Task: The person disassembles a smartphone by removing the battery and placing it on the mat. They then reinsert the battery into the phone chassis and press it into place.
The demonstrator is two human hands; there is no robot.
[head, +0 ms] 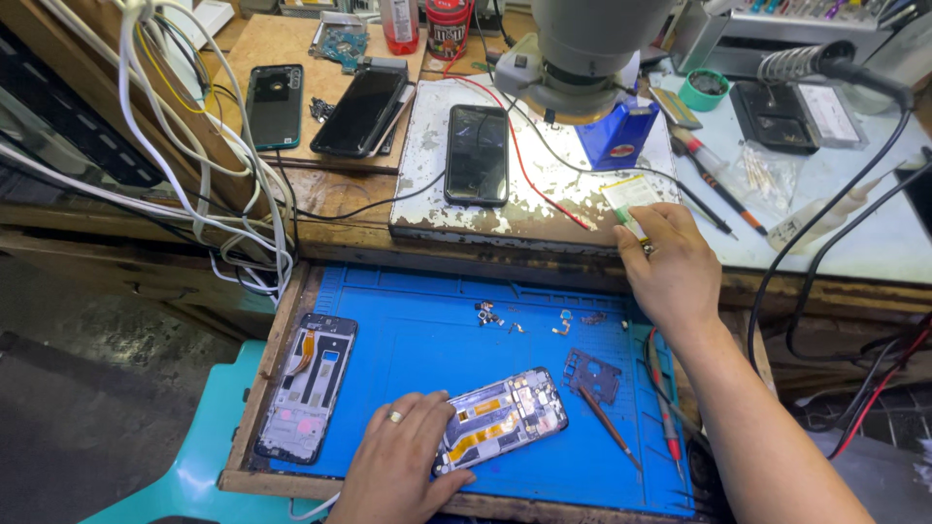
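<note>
left hand (403, 456) is flat on the opened phone (502, 419), fingers (432, 406) spread loose over its near end and pinning it to the blue mat (417, 325), not really wrapped around it. the phone lies back-off, face down and tilted, with orange flex cables and a metal shield showing, near the front edge of the mat. right hand (672, 272) is reached up to the counter (854, 233) edge, fingers pinched shut on a small green-tipped tool (631, 225), right by a little yellowish packet (629, 191). between the two hands there's a dark plastic cover piece (593, 376), a brown-handled pick (610, 425) and a red screwdriver (664, 408) lying on the mat, plus a scatter of tiny screws and bits (524, 318) further back. off to the left of the mat sits a second stripped phone frame (308, 386). up on the counter a black phone (477, 154) lies on a chipped white plate (427, 194) under the microscope head (582, 49), two more phones (320, 109) on a wooden board behind it, a soldering iron (825, 63) in its stand on the right, and a bundle of white cables (194, 136) hanging down the left side.
</note>
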